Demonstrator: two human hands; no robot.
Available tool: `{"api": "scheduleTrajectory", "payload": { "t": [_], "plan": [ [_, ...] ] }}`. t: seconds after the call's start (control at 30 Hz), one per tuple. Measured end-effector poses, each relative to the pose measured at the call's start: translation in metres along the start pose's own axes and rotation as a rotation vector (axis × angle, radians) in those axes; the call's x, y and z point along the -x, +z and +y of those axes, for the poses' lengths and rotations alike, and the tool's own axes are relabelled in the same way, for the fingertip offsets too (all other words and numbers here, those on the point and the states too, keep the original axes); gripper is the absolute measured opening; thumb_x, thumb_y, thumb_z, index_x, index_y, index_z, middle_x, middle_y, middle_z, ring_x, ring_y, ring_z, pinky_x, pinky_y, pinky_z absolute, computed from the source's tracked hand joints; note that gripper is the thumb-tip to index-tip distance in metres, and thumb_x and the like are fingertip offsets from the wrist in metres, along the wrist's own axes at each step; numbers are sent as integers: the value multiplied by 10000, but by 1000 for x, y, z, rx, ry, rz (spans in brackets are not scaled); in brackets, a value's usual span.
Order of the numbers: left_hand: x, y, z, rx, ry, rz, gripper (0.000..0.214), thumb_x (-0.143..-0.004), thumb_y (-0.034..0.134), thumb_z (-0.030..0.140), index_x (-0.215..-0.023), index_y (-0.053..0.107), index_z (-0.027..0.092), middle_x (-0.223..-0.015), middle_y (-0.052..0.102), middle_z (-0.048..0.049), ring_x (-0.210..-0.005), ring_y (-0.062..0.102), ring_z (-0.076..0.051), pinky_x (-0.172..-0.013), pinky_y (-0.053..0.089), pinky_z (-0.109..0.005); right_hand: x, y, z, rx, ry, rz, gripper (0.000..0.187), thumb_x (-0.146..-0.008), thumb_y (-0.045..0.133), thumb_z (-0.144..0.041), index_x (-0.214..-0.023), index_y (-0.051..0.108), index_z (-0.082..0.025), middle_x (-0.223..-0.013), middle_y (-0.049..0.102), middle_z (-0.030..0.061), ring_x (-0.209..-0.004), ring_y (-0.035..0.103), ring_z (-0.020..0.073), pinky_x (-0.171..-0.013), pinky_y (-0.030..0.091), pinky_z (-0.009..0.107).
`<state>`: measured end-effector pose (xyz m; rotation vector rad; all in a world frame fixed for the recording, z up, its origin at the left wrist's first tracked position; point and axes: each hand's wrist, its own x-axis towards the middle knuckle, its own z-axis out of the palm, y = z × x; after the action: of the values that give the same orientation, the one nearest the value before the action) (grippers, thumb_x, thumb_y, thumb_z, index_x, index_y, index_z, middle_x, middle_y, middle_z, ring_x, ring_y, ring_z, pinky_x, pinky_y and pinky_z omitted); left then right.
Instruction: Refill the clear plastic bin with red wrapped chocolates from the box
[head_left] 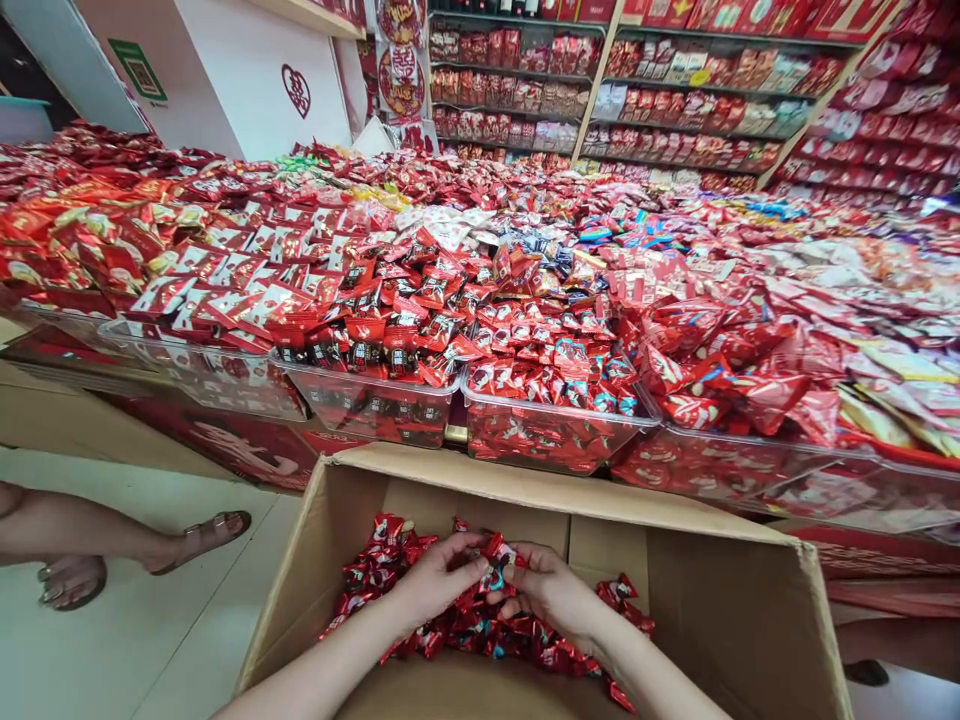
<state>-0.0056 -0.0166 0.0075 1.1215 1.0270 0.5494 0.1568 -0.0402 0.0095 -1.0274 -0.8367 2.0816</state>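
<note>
Both of my hands are down inside a large open cardboard box. Small wrapped candies, red with bits of blue and white, lie in a loose pile on its bottom. Between the fingertips of my left hand and my right hand is a red wrapped candy, gripped from both sides. The fingers of each hand are curled in around it. More candies lie beneath and beside my hands, partly hidden by them and by my forearms.
Beyond the box stand clear plastic bins, one with similar red candies and another with dark-and-red packets. Heaped sweets stretch back to stocked shelves. At left, a person's sandaled foot rests on the tiled floor; another person's leg shows at right.
</note>
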Motion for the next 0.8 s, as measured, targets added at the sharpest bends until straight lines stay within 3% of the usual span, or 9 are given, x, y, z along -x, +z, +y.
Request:
{"api": "scheduleTrajectory", "payload": {
  "t": [0.1,0.2,0.4,0.53,0.67,0.8],
  "plan": [
    [-2,0,-7,-50,39,-6,256,-648,554,339,-831,561,161,-746,577,2,-727,496,-130,-675,369,-229,-3,3,12,161,38,14,280,-635,566,-357,-805,532,-137,-692,539,6,-522,516,87,-482,409,219],
    [-3,-3,-10,-119,-8,54,223,-628,558,364,-629,540,142,-585,518,40,-584,442,-100,-568,341,-205,-6,3,22,261,78,49,259,-644,528,-374,-750,503,-140,-640,491,-16,-498,493,88,-458,401,221],
    [-3,-4,-10,-220,2,49,211,-628,544,345,-596,528,137,-549,495,41,-556,417,-103,-538,317,-204,0,-7,15,700,55,58,177,-671,465,-280,-561,476,-142,-490,357,-55,-468,336,61,-449,297,181],
    [-6,-5,-18,-309,8,106,209,-629,540,351,-596,530,145,-550,497,39,-566,429,-112,-540,314,-208,1,-9,11,822,-71,142,106,-611,515,-207,-702,534,-156,-594,464,-29,-568,393,93,-503,304,180],
    [-6,-5,-16,-155,-35,79,268,-603,562,407,-598,501,146,-538,481,51,-526,406,-93,-514,305,-202,-2,-4,7,731,-116,176,63,-636,445,-169,-688,477,-151,-533,416,-41,-502,363,81,-465,291,170],
    [-4,-5,-4,82,-69,117,323,-626,516,466,-573,506,148,-500,471,55,-487,393,-83,-495,297,-201,7,7,-12,817,-151,184,76,-614,448,-124,-674,460,-169,-552,439,-43,-525,381,80,-486,304,163]
  ]
}}
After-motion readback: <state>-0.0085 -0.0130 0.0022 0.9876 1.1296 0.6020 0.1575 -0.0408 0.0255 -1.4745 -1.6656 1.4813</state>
